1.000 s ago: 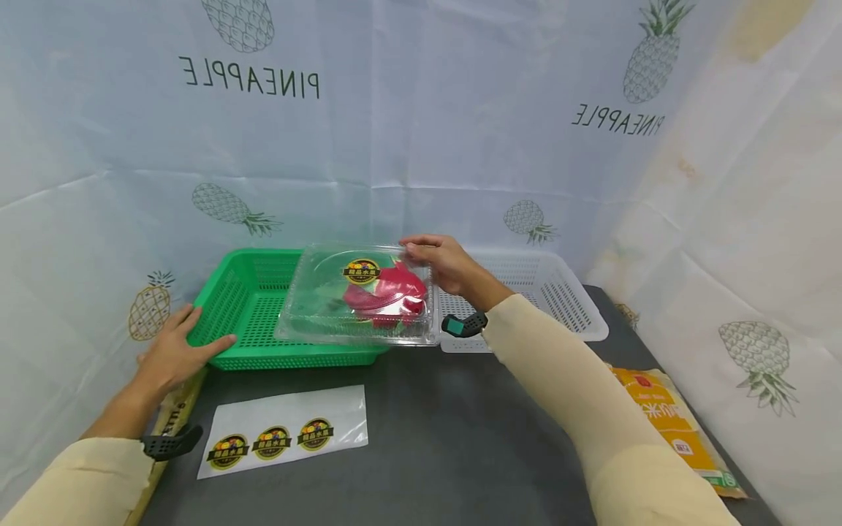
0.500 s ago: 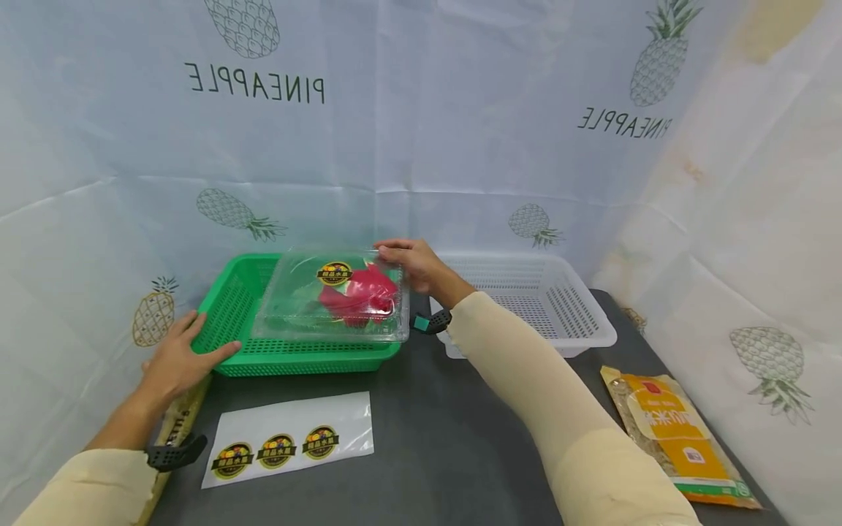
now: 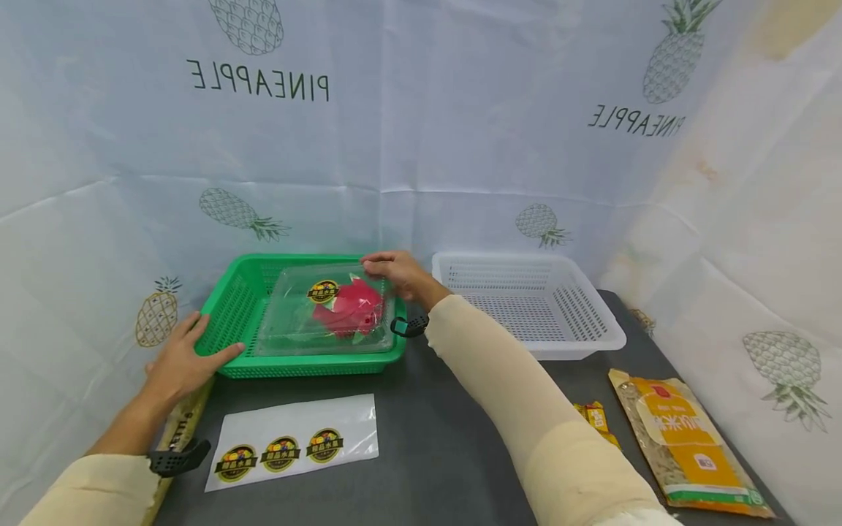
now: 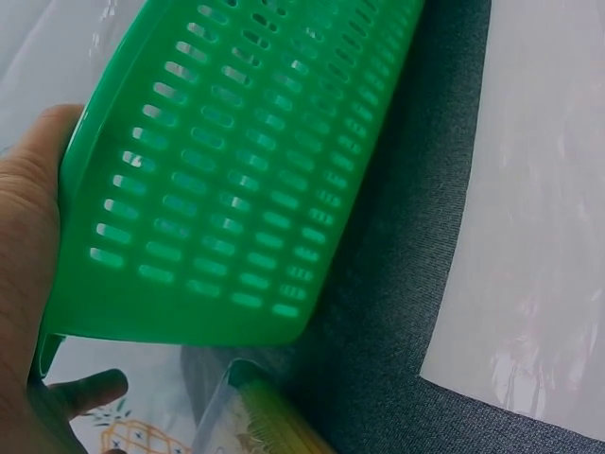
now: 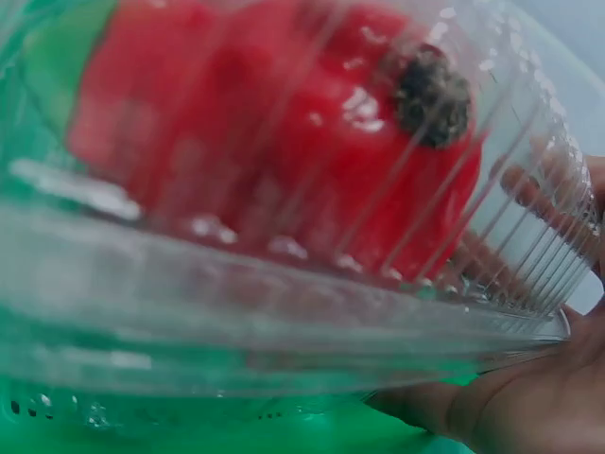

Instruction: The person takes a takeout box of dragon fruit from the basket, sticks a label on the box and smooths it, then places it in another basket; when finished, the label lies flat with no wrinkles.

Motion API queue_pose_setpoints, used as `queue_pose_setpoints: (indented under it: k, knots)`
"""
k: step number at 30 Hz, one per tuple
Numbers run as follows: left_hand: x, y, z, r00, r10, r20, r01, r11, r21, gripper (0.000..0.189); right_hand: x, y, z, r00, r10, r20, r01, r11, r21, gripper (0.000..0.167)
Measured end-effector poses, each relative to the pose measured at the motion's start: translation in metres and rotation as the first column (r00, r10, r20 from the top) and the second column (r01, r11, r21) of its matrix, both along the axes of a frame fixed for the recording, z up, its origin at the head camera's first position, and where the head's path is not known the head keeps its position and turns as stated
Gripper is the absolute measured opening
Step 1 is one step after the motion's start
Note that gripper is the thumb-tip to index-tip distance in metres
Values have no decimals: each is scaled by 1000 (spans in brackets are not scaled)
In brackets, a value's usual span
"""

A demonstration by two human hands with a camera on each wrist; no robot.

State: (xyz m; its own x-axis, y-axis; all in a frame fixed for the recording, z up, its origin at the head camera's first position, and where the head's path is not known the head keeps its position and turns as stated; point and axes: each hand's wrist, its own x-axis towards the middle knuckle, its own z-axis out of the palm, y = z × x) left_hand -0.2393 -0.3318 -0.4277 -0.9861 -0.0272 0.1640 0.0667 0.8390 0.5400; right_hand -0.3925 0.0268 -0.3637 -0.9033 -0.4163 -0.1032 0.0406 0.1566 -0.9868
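Note:
A clear plastic clamshell box (image 3: 296, 314) with a fruit sticker on its lid holds a red dragon fruit (image 3: 351, 307). My right hand (image 3: 401, 276) grips the box's right end, which lies low within the green basket (image 3: 309, 365). In the right wrist view, fingers (image 5: 548, 189) show through the ribbed end of the box, with the thumb along its lower edge. My left hand (image 3: 180, 361) rests on the near left corner of the green basket, thumb and fingers spread on either side of the corner. Its thumb (image 4: 47, 142) lies against the rim in the left wrist view.
A white basket (image 3: 526, 314) stands to the right. A white sheet with three stickers (image 3: 289, 442) lies in front of the green basket. A grain bag (image 3: 691, 438) and small yellow packets (image 3: 595, 418) are at right; another bag (image 3: 184, 420) sits under the left forearm.
The right hand has carried the clamshell box left and lowered it into the green basket. The left hand has stayed at the basket corner. Yellow packets now show beside the right sleeve.

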Motion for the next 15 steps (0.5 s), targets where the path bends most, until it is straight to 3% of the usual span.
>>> queue_pose_setpoints:
  k: [6, 15]
  knots:
    - [-2, 4, 1, 1000, 0, 9, 0, 1000, 1, 98, -5, -6, -9, 999, -12, 40, 12, 1000, -6, 37]
    - [-1, 2, 0, 1000, 13, 16, -14, 1000, 11, 98, -6, -21, -18, 997, -27, 71, 28, 999, -23, 28]
